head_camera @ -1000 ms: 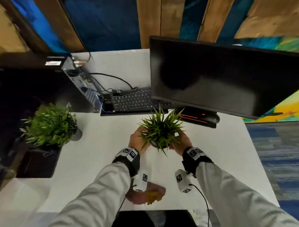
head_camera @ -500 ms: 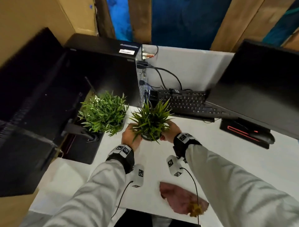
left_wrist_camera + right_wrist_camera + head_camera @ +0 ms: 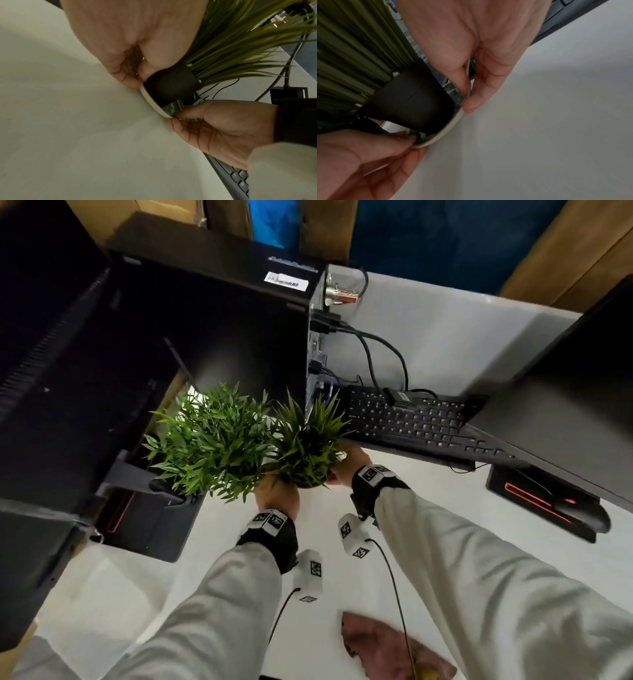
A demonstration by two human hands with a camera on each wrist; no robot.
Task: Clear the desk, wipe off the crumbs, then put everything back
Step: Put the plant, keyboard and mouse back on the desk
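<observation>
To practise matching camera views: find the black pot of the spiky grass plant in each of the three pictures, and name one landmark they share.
Head: black pot just left of centre, mostly hidden under its leaves.
Left wrist: pot centre, standing on a saucer.
Right wrist: pot left of centre, on the same saucer.
Shared landmark: the black keyboard.

Backdrop past the far edge
I see wooden planks (image 3: 322, 231) across a blue wall (image 3: 428, 241) on the far side, and a cardboard box (image 3: 137, 208) far left.

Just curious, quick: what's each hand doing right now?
Left hand: pinching the saucer under the plant pot.
Right hand: pinching the saucer's other side.
</observation>
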